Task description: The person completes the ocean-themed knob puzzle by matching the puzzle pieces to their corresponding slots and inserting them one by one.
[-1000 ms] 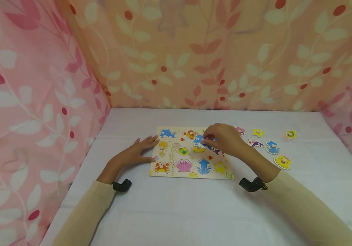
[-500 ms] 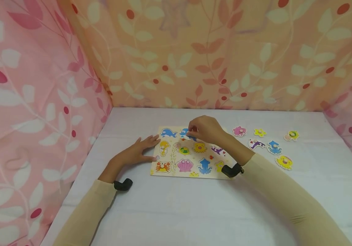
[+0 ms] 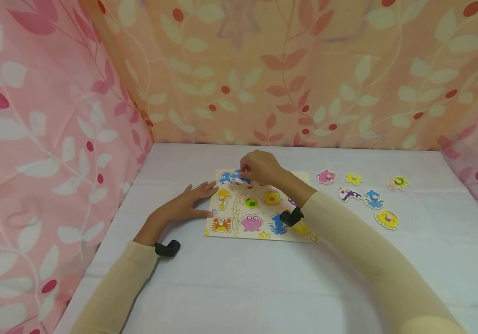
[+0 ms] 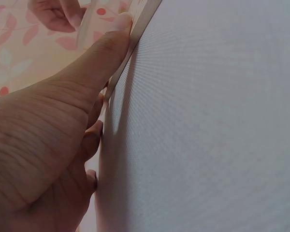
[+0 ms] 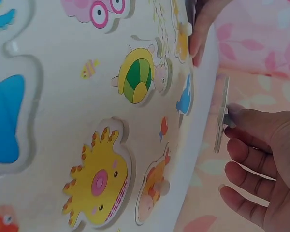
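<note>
My right hand [image 3: 261,168] pinches a blue whale puzzle piece [image 3: 235,176] by its knob. In the right wrist view the piece [image 5: 222,116] appears edge-on, held apart from the board, with the other fingers loosely bent. It hovers close to the printed whale recess [image 3: 224,178] at the board's far left corner. My left hand [image 3: 184,205] rests with fingers spread along the left edge of the wooden puzzle board [image 3: 239,234]; its thumb [image 4: 99,53] touches that edge. A seahorse piece [image 3: 223,199], a crab piece [image 3: 221,225] and an orange fish piece [image 5: 152,188] sit in their places.
Several loose knobbed pieces lie right of the board, among them a pink fish [image 3: 326,176], a yellow starfish [image 3: 354,178], a turtle [image 3: 398,183], a blue squid [image 3: 374,199] and a yellow octopus [image 3: 387,219]. Patterned cloth walls [image 3: 205,111] enclose the white table.
My right hand has carried the whale piece leftward across the board, from its right part to the far left corner. The left hand has stayed at the board's edge.
</note>
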Tool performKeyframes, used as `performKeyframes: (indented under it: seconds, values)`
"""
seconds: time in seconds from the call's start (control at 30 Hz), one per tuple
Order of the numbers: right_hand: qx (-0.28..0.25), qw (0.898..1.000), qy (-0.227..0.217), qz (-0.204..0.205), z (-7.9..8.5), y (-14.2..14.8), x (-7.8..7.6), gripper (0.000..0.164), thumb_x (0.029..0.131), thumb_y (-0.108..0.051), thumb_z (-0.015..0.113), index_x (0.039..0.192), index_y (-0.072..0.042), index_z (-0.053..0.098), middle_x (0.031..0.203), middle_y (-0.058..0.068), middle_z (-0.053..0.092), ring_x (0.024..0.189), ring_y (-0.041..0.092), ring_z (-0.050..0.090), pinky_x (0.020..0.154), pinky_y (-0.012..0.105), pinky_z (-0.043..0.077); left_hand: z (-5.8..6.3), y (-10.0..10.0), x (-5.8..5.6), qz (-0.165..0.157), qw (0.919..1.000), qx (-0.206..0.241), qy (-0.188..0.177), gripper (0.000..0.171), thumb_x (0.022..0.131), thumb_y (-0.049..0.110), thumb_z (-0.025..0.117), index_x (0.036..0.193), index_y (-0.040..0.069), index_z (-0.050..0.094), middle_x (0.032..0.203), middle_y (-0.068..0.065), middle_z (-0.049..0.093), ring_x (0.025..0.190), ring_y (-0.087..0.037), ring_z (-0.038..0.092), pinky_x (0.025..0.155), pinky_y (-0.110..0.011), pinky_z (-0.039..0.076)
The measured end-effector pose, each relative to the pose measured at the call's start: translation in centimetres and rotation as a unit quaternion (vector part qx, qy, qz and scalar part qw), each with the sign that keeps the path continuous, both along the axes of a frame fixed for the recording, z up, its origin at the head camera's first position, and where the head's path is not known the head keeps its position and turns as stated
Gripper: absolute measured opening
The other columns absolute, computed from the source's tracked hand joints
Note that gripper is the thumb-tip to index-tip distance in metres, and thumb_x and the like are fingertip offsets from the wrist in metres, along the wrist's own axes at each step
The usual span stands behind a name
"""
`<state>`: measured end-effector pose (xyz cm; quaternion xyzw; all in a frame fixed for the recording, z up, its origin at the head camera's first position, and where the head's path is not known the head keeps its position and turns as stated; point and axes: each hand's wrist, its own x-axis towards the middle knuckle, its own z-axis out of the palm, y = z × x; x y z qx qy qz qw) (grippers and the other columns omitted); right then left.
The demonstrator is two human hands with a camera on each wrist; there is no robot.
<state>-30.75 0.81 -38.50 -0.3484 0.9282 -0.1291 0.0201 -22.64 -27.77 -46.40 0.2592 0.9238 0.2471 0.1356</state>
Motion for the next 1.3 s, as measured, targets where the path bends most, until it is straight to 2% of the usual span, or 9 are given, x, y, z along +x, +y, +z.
performKeyframes:
  seconds: [0.3, 0.6, 1.03, 1.3]
  values:
    - [0.025, 1.0, -0.009, 0.004, -0.7, -2.7, -1.5, 0.021, 0.092, -0.037, 0.077, 0.095, -0.016, 0.078, 0.085, -0.004, 0.069, 0.081, 0.015, 0.058, 0.071, 0.029, 0.051, -0.1, -0.1, -0.2, -0.004, 1.0, 0.005, -0.005, 0.089, 0.089, 0.056, 0.072, 0.161, 0.03, 0.027, 0.169, 0.009, 0.015, 0.157, -0.021, 0.006, 0.123, -0.054, -0.009]
    - [0.047, 0.999, -0.009, -0.008, -1.1, -4.4, -2.7, 0.02, 0.092, -0.037, 0.077, 0.093, -0.016, 0.077, 0.089, -0.004, 0.07, 0.082, 0.016, 0.059, 0.073, 0.03, 0.052, 0.7, 0.1, 0.0, -0.005, 0.9999, 0.014, -0.002, 0.087, 0.09, 0.05, 0.074, 0.161, 0.026, 0.03, 0.169, 0.007, 0.016, 0.157, -0.023, 0.007, 0.123, -0.055, -0.008]
    - [0.049, 0.999, -0.011, -0.004, -3.0, -5.0, -2.9, 0.021, 0.091, -0.037, 0.078, 0.095, -0.017, 0.077, 0.092, -0.004, 0.069, 0.087, 0.016, 0.059, 0.08, 0.032, 0.052, 0.4, 0.1, 0.1, -0.006, 0.9998, 0.014, -0.011, 0.088, 0.089, 0.052, 0.074, 0.161, 0.026, 0.029, 0.169, 0.007, 0.015, 0.157, -0.021, 0.006, 0.123, -0.055, -0.009]
    - [0.048, 0.999, -0.016, -0.005, -3.4, -5.4, -3.2, 0.019, 0.091, -0.036, 0.078, 0.093, -0.018, 0.077, 0.09, -0.005, 0.068, 0.083, 0.014, 0.059, 0.079, 0.03, 0.052, 0.4, 0.0, 0.1, -0.005, 0.9999, 0.016, -0.003, 0.089, 0.088, 0.054, 0.074, 0.161, 0.026, 0.031, 0.169, 0.006, 0.017, 0.157, -0.023, 0.008, 0.123, -0.057, -0.008]
